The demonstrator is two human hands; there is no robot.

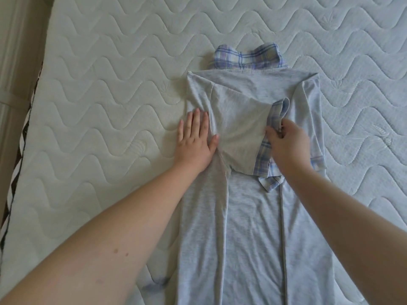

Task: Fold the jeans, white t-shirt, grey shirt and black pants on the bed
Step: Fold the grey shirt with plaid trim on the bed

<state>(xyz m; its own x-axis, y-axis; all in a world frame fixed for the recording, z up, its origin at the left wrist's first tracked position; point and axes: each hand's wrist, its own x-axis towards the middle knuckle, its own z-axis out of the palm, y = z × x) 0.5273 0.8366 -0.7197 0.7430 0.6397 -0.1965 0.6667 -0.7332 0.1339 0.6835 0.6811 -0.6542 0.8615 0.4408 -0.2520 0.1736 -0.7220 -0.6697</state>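
No brand, label or writing could be read anywhere. The grey shirt (pixel 240 194) lay lengthwise on the bed (pixel 99 84), its plaid collar (pixel 246 56) at the far end and both sides folded in over the middle. The left hand (pixel 195 139) lay flat on the shirt's left folded edge, fingers straight and pointing away, thumb spread toward the centre. The right hand (pixel 286 139) reached over the right side, fingers curled and pinching the plaid cuff (pixel 274 119) of the folded-in sleeve. The hands were apart, the folded sleeve panel between them.
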